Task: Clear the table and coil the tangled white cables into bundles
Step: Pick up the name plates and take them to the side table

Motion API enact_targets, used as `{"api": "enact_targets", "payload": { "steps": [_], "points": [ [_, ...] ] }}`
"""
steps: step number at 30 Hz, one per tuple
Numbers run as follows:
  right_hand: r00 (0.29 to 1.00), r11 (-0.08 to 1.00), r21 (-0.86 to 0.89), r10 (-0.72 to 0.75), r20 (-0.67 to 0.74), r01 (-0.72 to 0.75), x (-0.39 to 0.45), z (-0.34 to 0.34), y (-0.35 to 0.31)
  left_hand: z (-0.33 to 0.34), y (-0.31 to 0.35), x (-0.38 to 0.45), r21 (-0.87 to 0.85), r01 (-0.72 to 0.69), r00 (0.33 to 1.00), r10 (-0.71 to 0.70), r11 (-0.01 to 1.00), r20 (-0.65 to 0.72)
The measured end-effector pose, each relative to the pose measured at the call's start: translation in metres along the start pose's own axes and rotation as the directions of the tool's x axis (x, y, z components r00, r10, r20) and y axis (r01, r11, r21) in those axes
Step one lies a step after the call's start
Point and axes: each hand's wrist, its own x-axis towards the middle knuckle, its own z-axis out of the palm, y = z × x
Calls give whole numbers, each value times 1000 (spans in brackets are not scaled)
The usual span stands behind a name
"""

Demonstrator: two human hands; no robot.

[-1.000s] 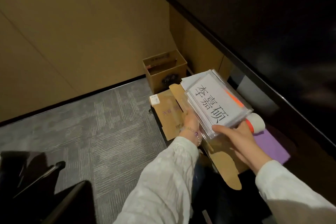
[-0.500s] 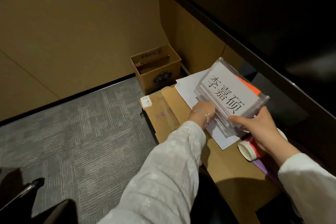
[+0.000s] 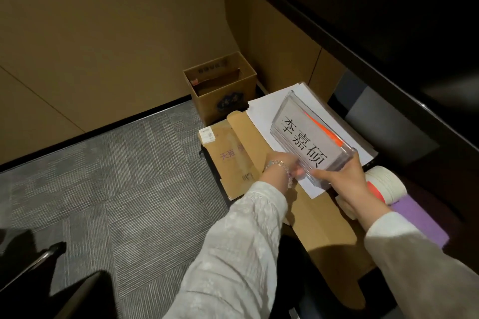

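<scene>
Both hands on the clear name-card holders: right hand grips the near end. Left hand seems to pinch its corner (fingers partly hidden), over white paper

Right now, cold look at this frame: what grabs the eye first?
The clear acrylic name stand with large black characters, at centre right, held by both hands: left hand at its near left corner, right hand at its near end. It sits over white paper sheets on flattened cardboard. Next, the tape roll right of the right hand, and the open cardboard box on the carpet by the wall.
</scene>
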Motion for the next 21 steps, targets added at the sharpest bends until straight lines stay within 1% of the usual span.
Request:
{"api": "enact_targets", "payload": {
  "steps": [2, 6, 8, 10, 12, 14, 16, 17, 19, 20, 21],
  "points": [
    [999, 1000, 18, 26, -19, -26, -6, 1, -3, 2, -1, -12, -16, 34, 999, -34, 999, -4],
    [997, 998, -3, 66, -38, -66, -31, -6, -16, -2, -5, -43, -167, 58, 997, -64, 984, -31],
    [994, 996, -21, 81, -68, -83, -56, -9, -26, -7, -4, -71, -244, 60, 996, -74, 968, -47],
    [994, 997, 35, 70, -88, -67, -88, -7, -32, -17, -6, -105, -294, 50, 997, -67, 954, -50],
    [992, 990, 113, 90, -94, -79, -115, 1, -33, -24, -7, -131, -357, -4, 999, -14, 934, -48],
    [992, 982, 149, 123, -20, -118, -152, 11, -38, -34, -15, -169, -415, -51, 998, 30, 908, -56],
    [988, 978, 158, 125, 85, -138, -195, 19, -39, -43, -36, -211, -476, -88, 996, 72, 875, -53],
    [986, 980, 154, 104, 134, -124, -221, 21, -39, -48, -53, -237, -503, -119, 993, 98, 856, -68],
    [972, 985, 148, 49, 228, -84, -272, 20, -38, -57, -88, -285, -546, -216, 974, 141, 810, -176],
    [966, 987, 141, 37, 256, -75, -285, 21, -37, -60, -102, -294, -549, -249, 965, 157, 798, -209],
    [948, 989, 142, 2, 318, -50, -321, 16, -36, -65, -130, -322, -555, -293, 949, 169, 779, -264]
  ]
}}
